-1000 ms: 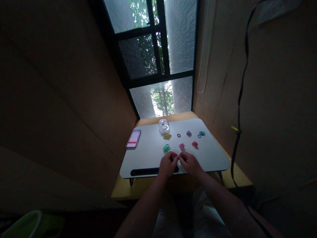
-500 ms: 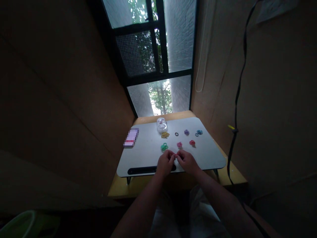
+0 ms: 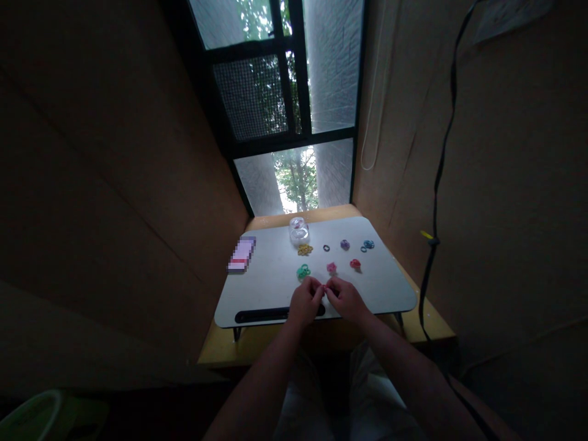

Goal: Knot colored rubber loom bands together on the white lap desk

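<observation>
Pinched between both grips, our left hand and right hand meet fingertip to fingertip on a tiny pink band above the bench's near edge. Small coloured bands lie beyond; no writing reads on the blurred card. Bare board spreads left.

Small ring piles lie in two rows across the worktop, a jar behind them, both hands meeting at the near edge.
</observation>
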`<state>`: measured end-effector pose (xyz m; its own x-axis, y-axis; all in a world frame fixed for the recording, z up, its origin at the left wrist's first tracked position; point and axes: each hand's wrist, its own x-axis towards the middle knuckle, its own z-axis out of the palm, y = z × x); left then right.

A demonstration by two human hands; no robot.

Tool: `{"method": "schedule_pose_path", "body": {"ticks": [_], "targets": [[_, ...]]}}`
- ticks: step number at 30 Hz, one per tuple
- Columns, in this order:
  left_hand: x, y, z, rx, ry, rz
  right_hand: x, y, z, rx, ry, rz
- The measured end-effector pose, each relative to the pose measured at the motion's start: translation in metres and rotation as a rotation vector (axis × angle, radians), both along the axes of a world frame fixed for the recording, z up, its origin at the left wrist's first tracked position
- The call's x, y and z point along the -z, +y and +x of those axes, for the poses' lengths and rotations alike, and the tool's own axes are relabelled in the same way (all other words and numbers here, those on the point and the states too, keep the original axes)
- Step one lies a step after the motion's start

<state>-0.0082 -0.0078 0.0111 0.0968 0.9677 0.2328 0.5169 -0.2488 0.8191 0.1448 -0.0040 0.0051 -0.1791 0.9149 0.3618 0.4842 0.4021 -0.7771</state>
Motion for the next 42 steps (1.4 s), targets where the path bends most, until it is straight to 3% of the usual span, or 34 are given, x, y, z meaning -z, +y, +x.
{"method": "schedule_pose_path", "body": {"ticks": [42], "targets": [[0.0028, 0.0015, -0.0024, 0.061, 0.086, -0.008, 0.0031, 0.0028, 0.0001, -0.008, -0.011, 0.009]]}}
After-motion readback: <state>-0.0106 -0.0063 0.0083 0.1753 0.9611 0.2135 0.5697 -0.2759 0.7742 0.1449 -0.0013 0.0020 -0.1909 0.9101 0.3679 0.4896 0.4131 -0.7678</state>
